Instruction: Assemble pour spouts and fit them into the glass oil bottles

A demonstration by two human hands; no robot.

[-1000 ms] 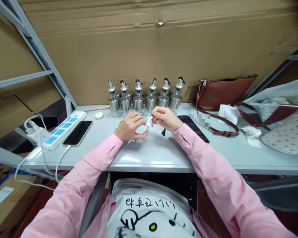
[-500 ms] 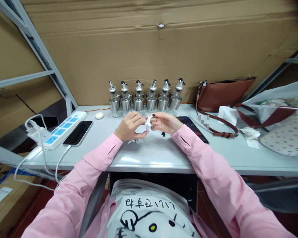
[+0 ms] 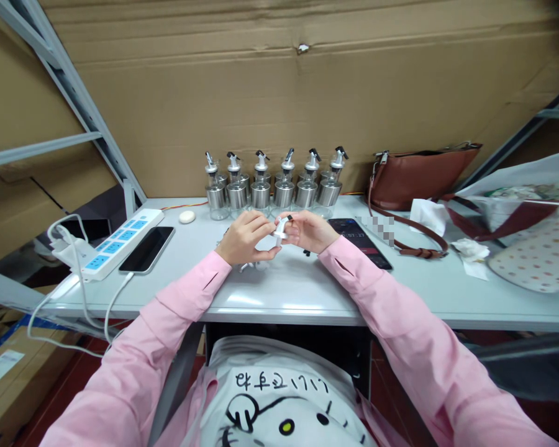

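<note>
Between both hands, above the table, is a small white pourer spout with a black flip cap at its upper end. My left hand grips its left side with the fingertips, thumb held below. From the right, my right hand pinches the same pourer spout near its black cap. Small white parts lie on the table under my left hand, partly hidden by it. A small black piece rests beneath my right hand.
Glass-and-steel oil bottles with pourers stand in rows at the back. To the left are a power strip, a phone and a white round case. A dark phone, brown handbag and tissues are right.
The pourer spout has tilted slightly to the right in my fingers. My right hand has shifted a little, showing more of the dark phone's screen.
</note>
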